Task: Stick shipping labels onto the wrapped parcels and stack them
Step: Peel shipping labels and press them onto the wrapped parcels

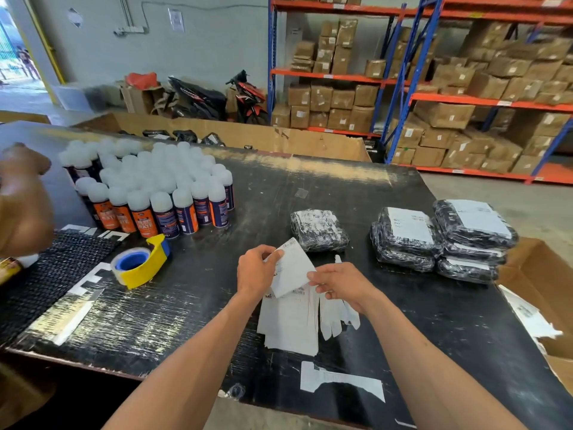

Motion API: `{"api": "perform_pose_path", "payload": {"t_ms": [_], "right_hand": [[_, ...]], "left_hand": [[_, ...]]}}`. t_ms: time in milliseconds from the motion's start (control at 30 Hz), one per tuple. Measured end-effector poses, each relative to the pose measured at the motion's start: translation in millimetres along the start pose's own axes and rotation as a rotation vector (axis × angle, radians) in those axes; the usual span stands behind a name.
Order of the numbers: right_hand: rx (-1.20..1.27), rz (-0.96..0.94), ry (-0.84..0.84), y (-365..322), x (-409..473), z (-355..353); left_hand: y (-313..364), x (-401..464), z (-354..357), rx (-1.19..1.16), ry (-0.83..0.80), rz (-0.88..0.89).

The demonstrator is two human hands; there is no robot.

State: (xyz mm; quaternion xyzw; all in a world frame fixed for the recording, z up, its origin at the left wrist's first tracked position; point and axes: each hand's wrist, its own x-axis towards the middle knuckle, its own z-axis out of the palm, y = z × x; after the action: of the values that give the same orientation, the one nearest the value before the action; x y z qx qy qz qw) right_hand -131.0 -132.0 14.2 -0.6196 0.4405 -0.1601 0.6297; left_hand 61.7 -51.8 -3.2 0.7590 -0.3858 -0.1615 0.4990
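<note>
White label (291, 270) was held tilted above label pile (290, 324) on table. Single black wrapped parcel (319, 230) lay just beyond. Two stacks of labelled parcels (443, 240) sat side by side, right.

left hand (259, 270): knuckles up, fingers curled, pinching a white sheet's edge at 12 o'clock | right hand (339, 282): at 3 o'clock of left, fingertips pinching the sheet's lower corner | forearms: bare, rising from 6 o'clock, converging at centre | hands near, not touching
</note>
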Motion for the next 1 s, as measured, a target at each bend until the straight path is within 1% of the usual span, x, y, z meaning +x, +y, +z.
{"api": "perform_pose_path", "payload": {"t_ms": [67,167,233,333,400,467,500,533,567,633,667,700,733,767,800,900,933,1000], "right_hand": [[0.086,-0.012,0.043,0.2,0.0,-1.4],[0.19,-0.002,0.085,-1.5,0.2,-2.1],[0.226,0.012,0.091,-2.7,0.6,-2.9],[0.22,0.008,0.085,-4.6,1.2,-4.1],[0.218,0.006,0.099,-7.6,1.2,-4.9],[0.212,0.013,0.122,-10.7,1.2,-5.6],[0.206,0.022,0.132,-12.5,1.0,-5.5],[0.205,0.033,0.144,-14.0,1.1,-5.4],[0.214,0.045,0.158,-16.0,1.2,-4.5],[0.266,0.063,0.188,-21.0,2.6,-2.5],[0.303,0.067,0.199,-24.3,3.8,-2.1],[0.343,0.068,0.203,-28.5,4.7,-1.6],[0.374,0.066,0.206,-32.7,6.4,-1.8],[0.396,0.064,0.208,-36.9,7.8,-1.6],[0.402,0.063,0.209,-41.1,9.0,-1.4],[0.4,0.045,0.218,-55.6,12.7,-0.9],[0.398,0.031,0.224,-61.1,14.3,-1.7],[0.391,0.0,0.238,-72.3,17.3,-3.9]], "left_hand": [[1.4,-0.8,0.7,0.075,-0.025,0.042],[-1.8,-5.8,5.2,0.264,-0.088,0.21],[-4.1,-14.4,9.5,0.306,-0.153,0.299],[-5.4,-25.1,15.5,0.359,-0.174,0.42],[-5.4,-28.8,17.6,0.369,-0.257,0.382],[-6.6,-31.4,19.8,0.426,-0.347,0.261],[-7.9,-33.3,21.9,0.479,-0.343,0.216],[-9.5,-36.2,25.0,0.529,-0.302,0.186],[-10.6,-39.7,28.3,0.553,-0.224,0.168],[-9.4,-48.0,35.2,0.531,-0.04,0.152],[-8.1,-51.9,38.3,0.522,0.023,0.167],[-7.8,-54.8,41.7,0.54,0.05,0.198],[-7.9,-56.9,44.9,0.577,0.037,0.232],[-8.8,-58.3,48.1,0.613,-0.013,0.258],[-10.2,-58.7,52.0,0.648,-0.096,0.271],[-18.3,-57.1,59.7,0.857,-0.434,0.245],[-21.2,-56.6,61.3,0.918,-0.51,0.218],[-24.2,-55.9,61.8,0.973,-0.57,0.179]]}}
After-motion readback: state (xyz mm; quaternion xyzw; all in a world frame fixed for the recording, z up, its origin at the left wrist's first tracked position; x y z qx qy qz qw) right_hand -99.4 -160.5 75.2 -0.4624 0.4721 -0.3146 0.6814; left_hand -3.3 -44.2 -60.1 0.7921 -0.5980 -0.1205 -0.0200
